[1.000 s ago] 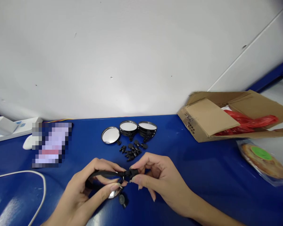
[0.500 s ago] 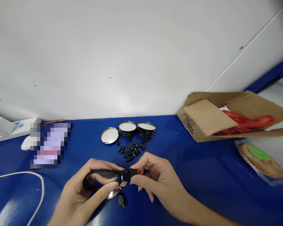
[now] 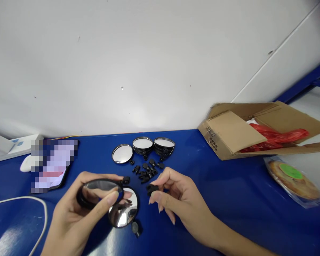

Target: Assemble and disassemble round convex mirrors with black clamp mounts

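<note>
A round black-rimmed mirror (image 3: 104, 188) is tilted in my left hand (image 3: 77, 209), its rim gripped between thumb and fingers, with a small black eyelet at its right end. Between the thumb and fingertips of my right hand (image 3: 178, 199) is a small black plastic connector (image 3: 151, 189), its forked end facing left, apart from the mirror. Under my left fingers a second round mirror (image 3: 124, 213) lies face up on the blue table, partly hidden, with a black connector (image 3: 135, 227) at its lower right edge. Several loose black connectors (image 3: 148, 171) form a small pile beyond my hands.
Behind the pile are a single round mirror (image 3: 122, 154) and two stacks of mirrors (image 3: 143, 143). At left lie a phone (image 3: 54, 163), a white mouse (image 3: 29, 162) and a white cable (image 3: 44, 206). An open cardboard box (image 3: 229, 135) and a wrapped round pastry (image 3: 296, 179) are at right.
The held mirror and the connector, together before, are now apart. My left hand has moved left with the mirror, uncovering more of the mirror on the table.
</note>
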Demonstrator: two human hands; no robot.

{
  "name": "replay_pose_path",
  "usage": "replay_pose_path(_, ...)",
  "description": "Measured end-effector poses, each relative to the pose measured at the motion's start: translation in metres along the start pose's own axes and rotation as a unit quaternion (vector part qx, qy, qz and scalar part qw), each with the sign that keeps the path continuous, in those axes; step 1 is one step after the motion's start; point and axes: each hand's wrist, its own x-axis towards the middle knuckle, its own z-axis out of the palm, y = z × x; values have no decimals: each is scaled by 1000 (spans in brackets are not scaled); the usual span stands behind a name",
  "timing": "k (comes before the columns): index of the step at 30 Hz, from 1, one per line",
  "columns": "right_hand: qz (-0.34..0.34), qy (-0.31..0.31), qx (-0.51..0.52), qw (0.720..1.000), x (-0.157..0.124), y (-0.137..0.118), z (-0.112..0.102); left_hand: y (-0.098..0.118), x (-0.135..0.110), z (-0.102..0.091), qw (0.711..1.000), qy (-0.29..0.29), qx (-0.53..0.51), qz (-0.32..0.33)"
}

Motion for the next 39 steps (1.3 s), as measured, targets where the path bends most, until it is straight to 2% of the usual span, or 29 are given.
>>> replay_pose_path(3, -5, 12, -26, 1000, 3, -3, -5, 3, 6, -4, 1000, -9, 17, 6)
replay_pose_path(8, 12, 14, -46, 999, 1, -1, -5, 7, -2, 6, 997, -70, 39, 15)
replay_pose_path(13, 6, 3, -54, 998, -4, -1, 0, 5, -8, 13, 996, -69, 16, 53)
replay_pose_path(21, 8, -4, -80, 997, -3, 0, -2, -1, -7, 9, 990, -127, -8, 67)
replay_pose_path(28, 7, 5, -88, 996, -8, 5, -2, 5, -10, 4, 983, -166, 15, 72)
replay_pose_path(35, 10, -2, -85, 996, -8, 4, -2, 10, -11, 15, 982, -150, -43, 105)
replay_pose_path(39, 18, -15, -52, 998, -7, 1, 0, 3, -11, 12, 978, -178, -46, 97)
